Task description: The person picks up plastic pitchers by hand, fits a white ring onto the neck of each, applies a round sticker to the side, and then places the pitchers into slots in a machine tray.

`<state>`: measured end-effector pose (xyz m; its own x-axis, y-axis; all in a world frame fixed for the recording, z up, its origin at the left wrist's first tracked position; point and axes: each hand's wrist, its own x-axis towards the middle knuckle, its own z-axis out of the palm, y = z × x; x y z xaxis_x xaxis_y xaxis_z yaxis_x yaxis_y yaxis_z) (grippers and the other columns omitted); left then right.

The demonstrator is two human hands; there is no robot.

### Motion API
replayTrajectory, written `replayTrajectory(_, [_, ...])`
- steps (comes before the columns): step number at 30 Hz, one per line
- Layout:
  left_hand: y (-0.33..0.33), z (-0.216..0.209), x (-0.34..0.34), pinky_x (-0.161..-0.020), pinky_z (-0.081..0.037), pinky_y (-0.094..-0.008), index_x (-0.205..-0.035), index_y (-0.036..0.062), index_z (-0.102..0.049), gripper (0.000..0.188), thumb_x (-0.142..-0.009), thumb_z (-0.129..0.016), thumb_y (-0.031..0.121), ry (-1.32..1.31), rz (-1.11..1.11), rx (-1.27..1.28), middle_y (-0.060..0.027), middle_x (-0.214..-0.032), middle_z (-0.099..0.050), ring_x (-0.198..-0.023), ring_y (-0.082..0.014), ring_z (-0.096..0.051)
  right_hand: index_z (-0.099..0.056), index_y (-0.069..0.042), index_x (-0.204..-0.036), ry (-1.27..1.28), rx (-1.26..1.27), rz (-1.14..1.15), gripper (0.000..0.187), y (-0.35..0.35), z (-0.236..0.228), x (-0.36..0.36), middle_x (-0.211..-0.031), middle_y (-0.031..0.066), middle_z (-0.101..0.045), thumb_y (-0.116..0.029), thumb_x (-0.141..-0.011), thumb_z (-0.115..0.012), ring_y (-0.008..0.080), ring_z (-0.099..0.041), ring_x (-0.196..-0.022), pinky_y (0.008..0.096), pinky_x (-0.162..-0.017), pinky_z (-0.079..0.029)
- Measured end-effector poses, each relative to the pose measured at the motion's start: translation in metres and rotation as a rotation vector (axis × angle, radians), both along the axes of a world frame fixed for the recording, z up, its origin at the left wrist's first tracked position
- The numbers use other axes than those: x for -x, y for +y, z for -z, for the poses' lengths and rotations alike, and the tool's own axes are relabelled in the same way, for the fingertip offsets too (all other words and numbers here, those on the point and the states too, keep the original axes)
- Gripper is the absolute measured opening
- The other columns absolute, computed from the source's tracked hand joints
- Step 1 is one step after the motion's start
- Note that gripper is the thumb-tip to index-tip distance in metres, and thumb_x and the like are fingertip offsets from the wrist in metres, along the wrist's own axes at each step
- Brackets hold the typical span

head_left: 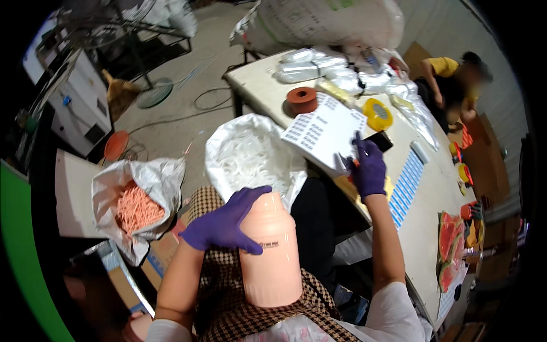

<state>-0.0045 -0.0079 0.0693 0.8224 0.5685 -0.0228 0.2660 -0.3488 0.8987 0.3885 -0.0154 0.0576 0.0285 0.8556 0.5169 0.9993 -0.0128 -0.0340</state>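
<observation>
Both hands wear purple gloves. Left hand [225, 223] wraps around the shoulder of a peach plastic bottle [270, 253] standing on the person's checked lap. Right hand [368, 169] pinches a sticker sheet [322, 131] at the counter [424, 228] edge. That bottle looks light, rigid and smooth — likely slippery under gloves, so the narrower upper shoulder seems the safest hold. Just beyond it, an open white bag [250, 155] holds pale rings; to the left, another bag [138, 199] holds thin orange sticks.
</observation>
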Motion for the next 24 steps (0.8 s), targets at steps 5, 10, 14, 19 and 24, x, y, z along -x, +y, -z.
replayTrajectory(5, [-0.015, 0.022, -0.033, -0.118, -0.029, -0.0425, -0.156, 0.0018, -0.022, 0.131, -0.056, -0.096, 0.042, -0.194, -0.053, -0.106, -0.0186, -0.156, -0.031, -0.145, -0.0327, -0.032, -0.043, -0.003, -0.147, 0.787, 0.549, -0.525, 0.07, -0.041, -0.008, 0.087, -0.138, 0.0127, -0.052, -0.025, -0.088, -0.074, 0.0208, -0.053, -0.124, 0.0372, -0.103, -0.044])
replayTrajectory(10, [-0.048, 0.054, -0.082, -0.118, -0.032, -0.0479, -0.156, 0.0015, -0.021, 0.108, -0.07, -0.084, 0.018, -0.761, -0.142, 0.568, -0.0161, -0.16, -0.023, -0.147, -0.0294, -0.028, -0.058, 0.001, -0.134, 1.586, 0.641, -0.297, 0.054, -0.113, 0.003, 0.056, -0.122, 0.0086, -0.065, -0.033, -0.094, -0.068, 0.0151, -0.06, -0.11, 0.0318, -0.098, -0.048])
replayTrajectory(14, [-0.058, 0.053, -0.095, -0.108, -0.046, -0.0448, -0.136, 0.0007, -0.048, 0.054, -0.087, -0.07, 0.004, -0.729, -0.419, 0.525, -0.0135, -0.139, -0.051, -0.132, -0.0264, -0.049, -0.061, 0.003, -0.126, 1.718, -0.213, -0.064, 0.036, -0.214, 0.039, -0.052, -0.123, 0.01, -0.065, -0.022, -0.104, -0.05, 0.0166, -0.062, -0.108, 0.035, -0.096, -0.051])
replayTrajectory(19, [-0.056, 0.085, -0.07, -0.097, -0.052, -0.043, -0.121, 0.0031, -0.058, 0.03, -0.092, -0.062, 0.008, -0.722, -0.559, 0.653, -0.01, -0.116, -0.063, -0.112, -0.0241, -0.062, -0.047, -0.007, -0.141, 1.808, -0.789, 0.182, 0.069, -0.299, -0.03, -0.145, -0.134, 0.0147, -0.058, -0.061, -0.097, -0.052, 0.0335, -0.06, -0.119, 0.0459, -0.092, -0.057])
replayTrajectory(24, [-0.06, 0.091, -0.069, -0.09, -0.055, -0.0386, -0.118, 0.0033, -0.058, 0.026, -0.094, -0.06, 0.012, -0.608, -0.585, 0.437, -0.011, -0.112, -0.063, -0.105, -0.0238, -0.064, -0.047, 0.002, -0.131, 2.209, -0.731, 0.071, 0.04, -0.244, 0.003, -0.262, -0.112, 0.0134, -0.061, -0.026, -0.103, -0.056, 0.0222, -0.062, -0.098, 0.031, -0.088, -0.054])
